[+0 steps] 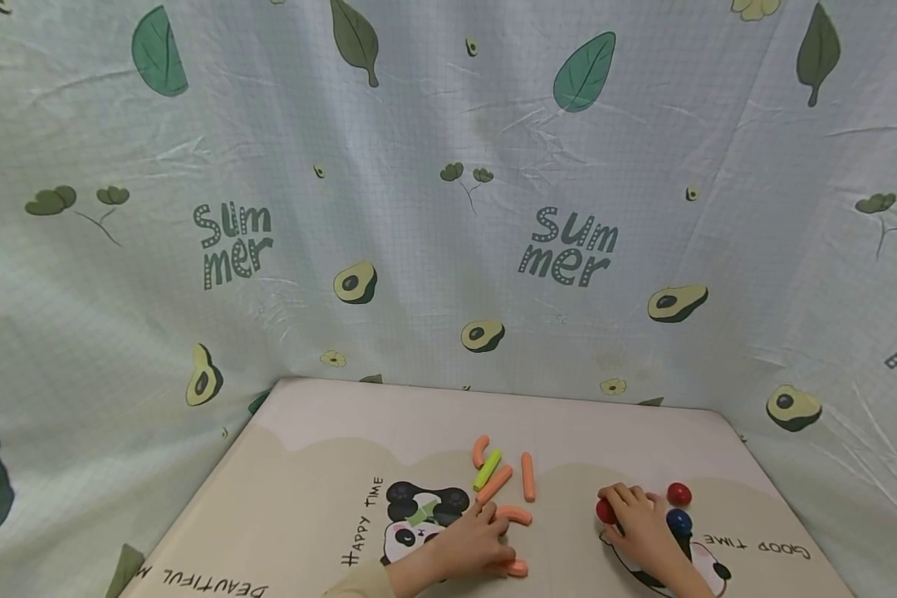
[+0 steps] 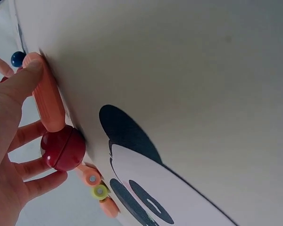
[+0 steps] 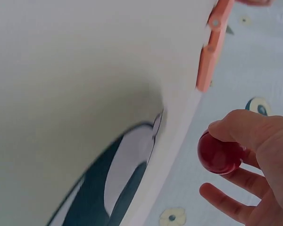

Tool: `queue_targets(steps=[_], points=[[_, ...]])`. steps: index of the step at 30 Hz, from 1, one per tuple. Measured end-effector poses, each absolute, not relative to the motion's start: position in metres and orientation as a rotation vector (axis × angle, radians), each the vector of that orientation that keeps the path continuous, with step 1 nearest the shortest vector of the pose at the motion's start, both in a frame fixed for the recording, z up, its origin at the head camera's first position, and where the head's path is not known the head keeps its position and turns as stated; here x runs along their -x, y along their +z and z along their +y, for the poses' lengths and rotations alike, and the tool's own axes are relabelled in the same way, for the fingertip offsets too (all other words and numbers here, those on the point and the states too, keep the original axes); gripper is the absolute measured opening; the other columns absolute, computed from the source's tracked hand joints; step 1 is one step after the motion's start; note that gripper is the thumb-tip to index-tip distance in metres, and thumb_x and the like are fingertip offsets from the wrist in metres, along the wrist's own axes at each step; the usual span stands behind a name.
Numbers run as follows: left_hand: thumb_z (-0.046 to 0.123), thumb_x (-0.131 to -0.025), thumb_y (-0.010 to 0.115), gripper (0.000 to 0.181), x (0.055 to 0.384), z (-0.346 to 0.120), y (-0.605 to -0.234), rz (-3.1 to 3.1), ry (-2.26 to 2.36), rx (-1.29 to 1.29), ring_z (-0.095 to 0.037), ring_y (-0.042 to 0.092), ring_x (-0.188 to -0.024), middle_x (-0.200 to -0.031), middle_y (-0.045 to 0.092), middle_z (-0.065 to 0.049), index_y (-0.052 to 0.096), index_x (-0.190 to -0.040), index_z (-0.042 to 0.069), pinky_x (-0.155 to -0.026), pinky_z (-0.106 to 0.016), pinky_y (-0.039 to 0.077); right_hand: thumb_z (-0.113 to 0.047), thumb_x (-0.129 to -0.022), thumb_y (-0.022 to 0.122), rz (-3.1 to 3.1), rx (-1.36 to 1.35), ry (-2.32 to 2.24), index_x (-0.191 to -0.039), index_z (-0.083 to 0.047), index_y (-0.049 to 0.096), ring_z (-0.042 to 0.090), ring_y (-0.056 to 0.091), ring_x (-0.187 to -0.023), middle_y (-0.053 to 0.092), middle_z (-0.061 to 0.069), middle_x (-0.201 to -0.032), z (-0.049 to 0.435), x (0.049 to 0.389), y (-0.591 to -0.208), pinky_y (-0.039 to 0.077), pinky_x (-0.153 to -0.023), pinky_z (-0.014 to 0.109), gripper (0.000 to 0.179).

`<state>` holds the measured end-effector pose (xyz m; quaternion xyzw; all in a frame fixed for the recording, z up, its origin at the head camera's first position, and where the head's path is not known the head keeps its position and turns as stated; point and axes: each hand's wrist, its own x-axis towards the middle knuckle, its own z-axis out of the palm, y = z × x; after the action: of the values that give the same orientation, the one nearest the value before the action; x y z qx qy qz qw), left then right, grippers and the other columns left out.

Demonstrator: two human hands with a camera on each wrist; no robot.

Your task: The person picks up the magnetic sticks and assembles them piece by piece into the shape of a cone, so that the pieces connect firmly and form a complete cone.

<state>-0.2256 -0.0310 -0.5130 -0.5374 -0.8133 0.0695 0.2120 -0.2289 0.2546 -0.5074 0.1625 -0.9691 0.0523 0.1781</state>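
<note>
My left hand (image 1: 471, 544) is low in the middle of the head view, over the table. In the left wrist view its thumb presses on an orange rod (image 2: 49, 99), and its fingers curl behind the rod and a red ball (image 2: 63, 148). The rod's end meets the ball. Further right, my right hand (image 1: 643, 527) pinches another red ball (image 3: 220, 153) between thumb and fingers, close over the table. A blue ball (image 1: 678, 522) and a third red ball (image 1: 678, 494) lie beside that hand.
Beyond my left hand lie a yellow-green rod (image 1: 487, 469), a straight orange rod (image 1: 528, 477) and several more orange rods, some curved. Panda prints and lettering mark the pale tabletop (image 1: 291, 465). A patterned curtain (image 1: 419, 208) hangs behind the table and at its sides.
</note>
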Motion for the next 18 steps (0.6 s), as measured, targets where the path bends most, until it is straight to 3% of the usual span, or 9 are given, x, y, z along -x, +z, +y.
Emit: queue_targets(steps=[8,18], points=[[0.045,-0.087,0.046,0.019,0.227,-0.031,-0.511,-2.299,0.233,1.512,-0.008,0.022,-0.069,-0.078,0.048,0.012,0.064,-0.088,0.039,-0.067,-0.021,0.024,-0.021,-0.064,0.075,-2.78,-0.544,0.188,-0.095,-0.015,0.058,0.015,0.048,-0.084,0.056,-0.005,-0.092,0.239,0.226,-0.51,0.036,-0.078,0.054,0.037],[0.043,-0.086,0.052,0.015,0.228,-0.031,-0.511,-2.318,0.116,1.541,-0.007,0.025,-0.072,-0.087,0.055,0.009,0.064,-0.081,0.035,-0.068,-0.022,0.025,-0.024,-0.065,0.075,-2.792,-0.649,0.274,-0.095,-0.017,0.058,0.012,0.046,-0.085,0.054,-0.009,-0.091,0.228,0.224,-0.508,0.036,-0.08,0.051,0.035]])
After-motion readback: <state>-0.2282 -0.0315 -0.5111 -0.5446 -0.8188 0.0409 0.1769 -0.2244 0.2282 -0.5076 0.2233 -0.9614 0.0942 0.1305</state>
